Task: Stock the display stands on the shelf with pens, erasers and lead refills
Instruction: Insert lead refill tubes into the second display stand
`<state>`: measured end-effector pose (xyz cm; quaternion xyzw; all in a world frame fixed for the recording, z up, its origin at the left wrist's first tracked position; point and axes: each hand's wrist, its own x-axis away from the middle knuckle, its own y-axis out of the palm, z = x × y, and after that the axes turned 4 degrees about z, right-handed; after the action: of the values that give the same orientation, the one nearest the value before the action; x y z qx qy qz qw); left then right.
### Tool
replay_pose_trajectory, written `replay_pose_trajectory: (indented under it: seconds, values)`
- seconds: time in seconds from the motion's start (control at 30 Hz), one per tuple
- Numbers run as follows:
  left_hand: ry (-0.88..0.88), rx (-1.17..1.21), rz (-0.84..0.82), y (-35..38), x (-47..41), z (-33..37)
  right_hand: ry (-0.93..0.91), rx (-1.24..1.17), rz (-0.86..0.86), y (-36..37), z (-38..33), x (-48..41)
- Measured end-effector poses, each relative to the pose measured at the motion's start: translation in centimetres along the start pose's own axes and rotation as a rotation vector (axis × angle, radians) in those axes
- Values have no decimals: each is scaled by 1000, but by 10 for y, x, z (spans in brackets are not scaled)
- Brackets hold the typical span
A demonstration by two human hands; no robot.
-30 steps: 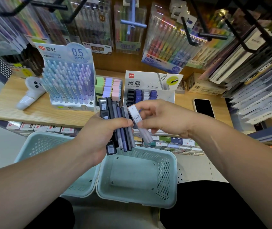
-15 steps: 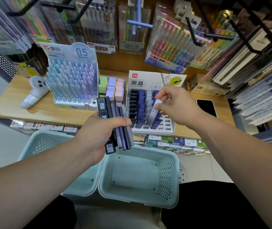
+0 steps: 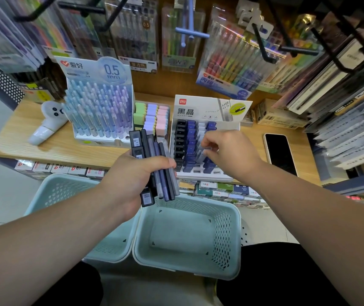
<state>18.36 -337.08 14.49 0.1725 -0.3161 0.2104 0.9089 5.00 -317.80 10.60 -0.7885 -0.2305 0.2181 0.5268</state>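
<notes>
**Ana:** How far along are we?

**Me:** I think we are near the end. The pen stand [image 3: 101,107] on the shelf [image 3: 66,149] looks full. The eraser stand [image 3: 152,118] beside it looks full too. Now I am watching the lead refill stand [image 3: 198,111] get filled.

**Ana:** What are the hands doing?

**Me:** The right hand [image 3: 231,155] is over the refill stand. Its grip pinches one clear refill case [image 3: 205,151] with finger and thumb, down at the third row. The left hand [image 3: 130,173] is in front of the shelf. Its grip is wrapped around a bunch of refill cases [image 3: 154,155], so those are what is left to put in.

**Ana:** How many are in the bunch?

**Me:** I count about seven. They overlap, so I cannot be sure.

**Ana:** And the rest?

**Me:** The refill stand has four rows: one black, one blue, one clear, one blue again. The front slots look open. The erasers sit in three rows: green, purple, pink. There are too many pens to count. I see two baskets [image 3: 231,239] below the hands and one phone [image 3: 279,153] on the shelf.
</notes>
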Motion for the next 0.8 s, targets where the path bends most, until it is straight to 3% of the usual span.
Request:
replay_pose_trajectory:
  seconds: [0.8]
  values:
    - [2,34,-11,-1,4,3,-32,71,-30,4,2,-1]
